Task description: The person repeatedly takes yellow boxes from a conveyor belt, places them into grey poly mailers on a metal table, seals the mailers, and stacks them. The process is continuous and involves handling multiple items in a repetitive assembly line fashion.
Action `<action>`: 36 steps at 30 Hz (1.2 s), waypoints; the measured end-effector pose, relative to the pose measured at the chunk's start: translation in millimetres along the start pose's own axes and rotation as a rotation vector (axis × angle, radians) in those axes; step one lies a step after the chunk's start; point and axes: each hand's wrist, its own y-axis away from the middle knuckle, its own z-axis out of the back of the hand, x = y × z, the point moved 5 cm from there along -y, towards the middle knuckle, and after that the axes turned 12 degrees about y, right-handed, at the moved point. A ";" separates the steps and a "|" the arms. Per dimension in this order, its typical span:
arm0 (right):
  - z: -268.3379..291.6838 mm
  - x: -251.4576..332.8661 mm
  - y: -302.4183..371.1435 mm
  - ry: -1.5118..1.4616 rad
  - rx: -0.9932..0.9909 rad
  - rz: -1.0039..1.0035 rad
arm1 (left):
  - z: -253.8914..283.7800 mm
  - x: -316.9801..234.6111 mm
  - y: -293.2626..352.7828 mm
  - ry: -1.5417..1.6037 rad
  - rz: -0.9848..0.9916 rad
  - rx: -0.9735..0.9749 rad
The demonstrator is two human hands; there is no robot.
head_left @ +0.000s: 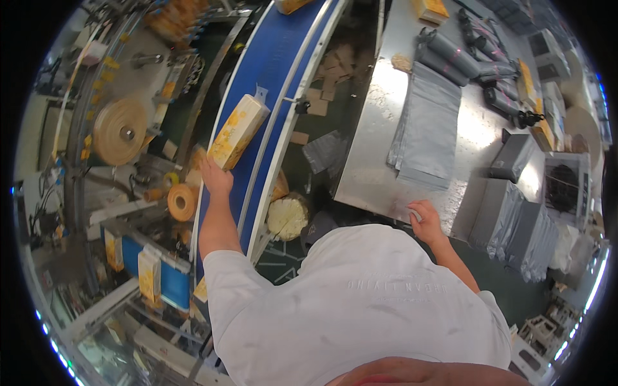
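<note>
Gripping a yellow packet [237, 131] on the blue conveyor belt [283, 58].
I'm clasping its near end with my left hand [215, 178], packet extending toward one o'clock; right hand [425, 219] is clenched at the steel table's [373, 161] near edge.

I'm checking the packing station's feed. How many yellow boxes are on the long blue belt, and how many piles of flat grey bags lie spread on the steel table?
Yellow boxes on the long blue belt: 2, one box gripped by the left hand, one at the top edge
Piles of flat grey bags on the steel table: 1
Total: 3
</note>
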 end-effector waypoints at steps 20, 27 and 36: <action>21.3 -57.6 57.1 -0.200 -0.178 -0.465 | 49.4 -225.2 -142.3 0.866 -0.124 0.127; 36.5 -75.6 -20.9 -0.830 -0.306 -0.313 | -23.7 -428.0 173.6 1.118 -0.260 1.050; 24.3 -131.3 20.1 -0.556 -0.053 -0.420 | -100.8 -562.0 214.8 1.320 -0.252 0.698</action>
